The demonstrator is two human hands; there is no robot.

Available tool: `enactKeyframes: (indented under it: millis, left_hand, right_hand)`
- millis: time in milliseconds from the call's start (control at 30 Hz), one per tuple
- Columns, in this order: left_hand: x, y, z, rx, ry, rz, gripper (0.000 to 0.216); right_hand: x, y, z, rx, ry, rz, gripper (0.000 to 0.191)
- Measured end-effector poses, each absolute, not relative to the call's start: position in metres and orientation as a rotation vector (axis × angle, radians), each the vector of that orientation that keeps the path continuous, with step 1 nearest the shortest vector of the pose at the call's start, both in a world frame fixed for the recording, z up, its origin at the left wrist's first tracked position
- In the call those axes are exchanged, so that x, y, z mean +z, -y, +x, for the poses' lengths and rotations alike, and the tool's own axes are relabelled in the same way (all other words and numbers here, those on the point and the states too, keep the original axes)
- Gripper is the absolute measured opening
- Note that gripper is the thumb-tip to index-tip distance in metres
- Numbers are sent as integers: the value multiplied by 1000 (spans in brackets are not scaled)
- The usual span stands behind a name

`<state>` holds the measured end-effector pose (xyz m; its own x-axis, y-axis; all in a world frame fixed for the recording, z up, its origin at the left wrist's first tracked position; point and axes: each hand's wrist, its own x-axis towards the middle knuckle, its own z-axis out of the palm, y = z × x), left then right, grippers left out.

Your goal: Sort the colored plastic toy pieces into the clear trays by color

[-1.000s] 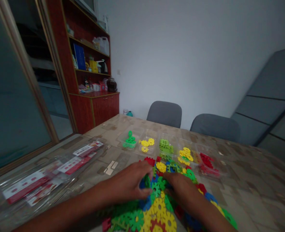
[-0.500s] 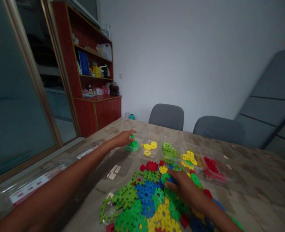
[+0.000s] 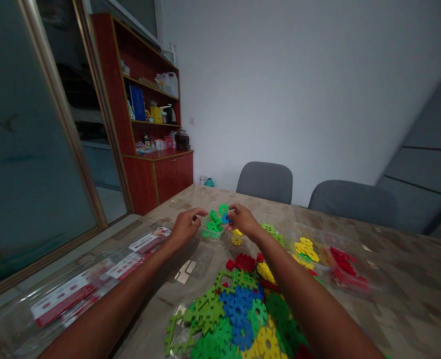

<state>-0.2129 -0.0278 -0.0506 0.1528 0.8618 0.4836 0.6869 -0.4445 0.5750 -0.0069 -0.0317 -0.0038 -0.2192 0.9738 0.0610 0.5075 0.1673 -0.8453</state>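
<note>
My right hand (image 3: 241, 219) is closed on a blue gear-shaped plastic piece (image 3: 225, 219), with a green gear-shaped piece (image 3: 223, 209) against it. Both are just above the right side of a clear container of green pieces (image 3: 213, 227). On that container's left side is my left hand (image 3: 188, 227), thumb and forefinger apart with nothing visible between them. Its other fingers are partly hidden. Below my forearms spreads a loose pile of interlocking pieces, with blue gears (image 3: 242, 306), yellow gears (image 3: 267, 344) and light green squares (image 3: 209, 314).
To the right stand clear containers with yellow pieces (image 3: 306, 249) and red pieces (image 3: 347, 269). My right arm partly covers the container with light green pieces (image 3: 272, 232). Clear packaging (image 3: 74, 294) lies at the left table edge. Grey chairs (image 3: 265, 182) stand behind the table.
My right hand has moved from the pile up and left to the green container, carrying the blue and green pieces. The left hand stays beside that container; the view has shifted slightly.
</note>
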Motion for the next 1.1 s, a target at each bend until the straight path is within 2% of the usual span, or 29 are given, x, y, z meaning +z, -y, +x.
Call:
enactKeyframes:
  millis: [167, 233, 367, 500, 667, 733, 967, 1100]
  left_hand:
    - [-53, 26, -213, 1162, -1486, 2212, 35]
    - [-53, 28, -210, 1141, -1454, 2221, 34]
    - [-49, 37, -198, 1049, -1316, 2276, 32]
    - [-41, 57, -178, 835, -1072, 2386, 28]
    - [-37, 90, -156, 484, -755, 2486, 22]
    - [-36, 102, -152, 375, -673, 2510, 25]
    - [-31, 133, -136, 201, -675, 2594, 29]
    - [-36, 149, -123, 203, -645, 2603, 37]
  right_hand:
    - [-13, 31, -3, 1020, 1753, -1381, 30]
    - [-21, 46, 14, 1018, 1763, -1372, 23]
    - [-32, 100, 65, 946, 1869, -1355, 27]
    - [-45, 165, 112, 784, 2003, -1371, 20]
    - [-59, 212, 115, 418, 2438, -1533, 43]
    - [-59, 217, 103, 333, 2528, -1649, 47]
    - [-48, 213, 91, 369, 2492, -1749, 21]
    - [-42, 212, 113, 450, 2290, -1753, 24]
